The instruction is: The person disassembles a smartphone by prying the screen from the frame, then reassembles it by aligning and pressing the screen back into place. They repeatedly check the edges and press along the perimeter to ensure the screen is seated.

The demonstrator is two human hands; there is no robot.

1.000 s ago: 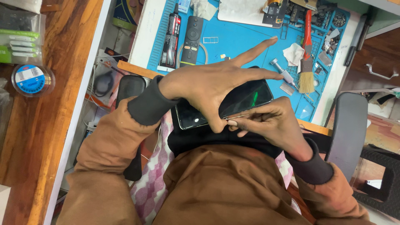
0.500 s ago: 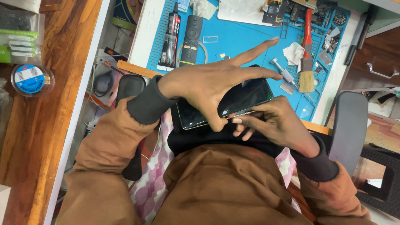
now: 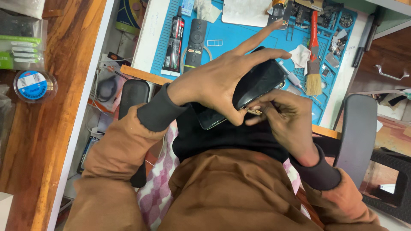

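Head view, looking straight down over the person's lap. A dark phone (image 3: 257, 85) is held above the lap at the near edge of a blue work mat (image 3: 239, 40); its long axis runs diagonally, the upper end pointing toward the upper right and the mat, the lower end toward the lower left and the body. The left hand (image 3: 214, 81) is clamped on the phone from above, thumb under its near edge and fingers curled over the far edge, with the forefinger stretched out free toward the upper right. The right hand (image 3: 287, 119) is closed just below the phone's near edge, fingertips pinched together on a small pale object (image 3: 255, 111) touching that edge; what the object is cannot be made out. The left palm hides much of the phone's middle, and only a lower corner shows beneath the wrist. On the mat lie a black remote (image 3: 196, 42), a black tube (image 3: 173, 45), and a red-handled brush (image 3: 314, 64) pointing away from the body; the small parts at the mat's far corner are too small to tell apart. A round blue-labelled container (image 3: 34, 85) stands on the wooden surface (image 3: 51, 128) at left. Both forearms are cut off by the lower frame.
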